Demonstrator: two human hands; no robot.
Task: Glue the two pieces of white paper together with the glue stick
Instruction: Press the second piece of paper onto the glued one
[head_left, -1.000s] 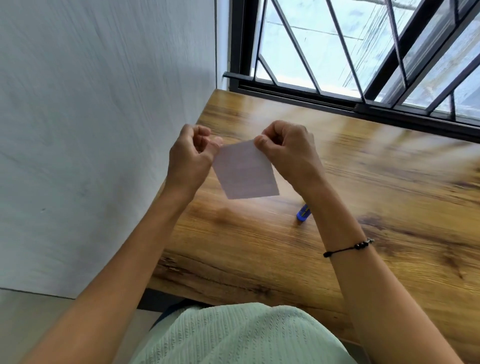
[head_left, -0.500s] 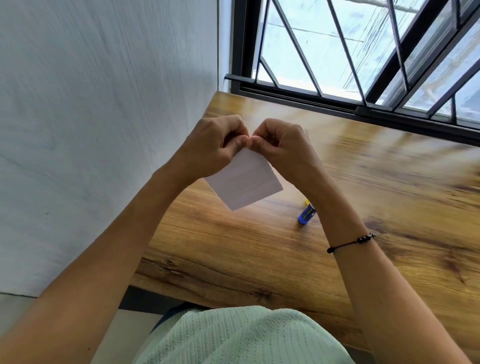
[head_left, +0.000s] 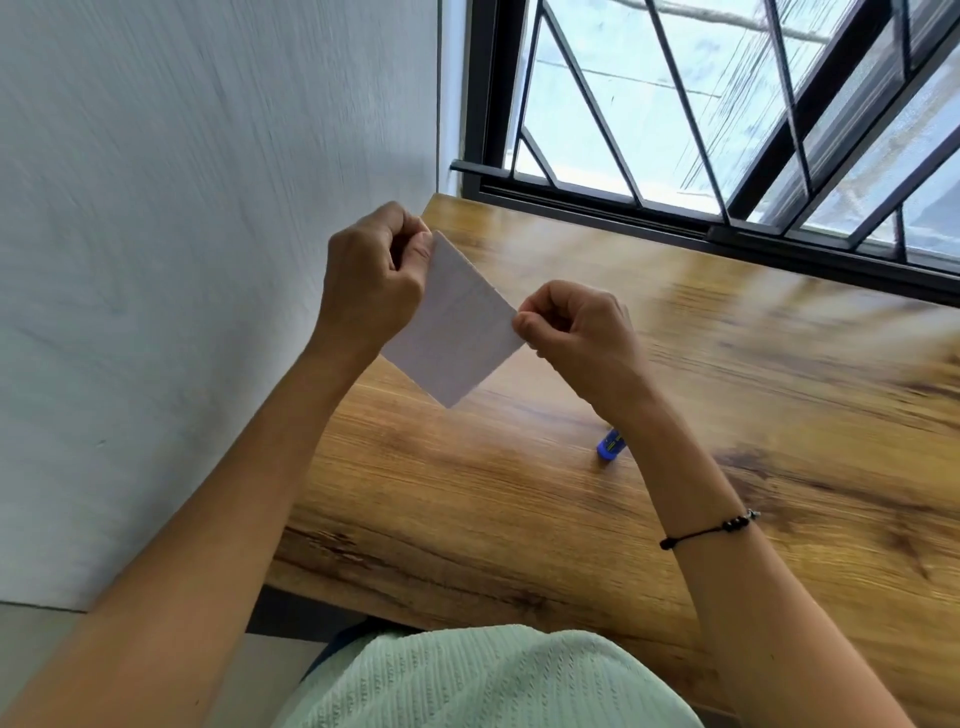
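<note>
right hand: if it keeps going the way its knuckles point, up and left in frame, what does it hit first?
Likely the white paper that the right hand already pinches, then the left hand on its far corner. Depth is unclear.

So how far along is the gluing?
Likely late. The paper looks like one sheet, though I can't tell if it is two glued pieces. In hand: left hand and right hand pinch opposite corners above the table. The glue stick lies set aside. Left: probably pressing and putting down.
</note>
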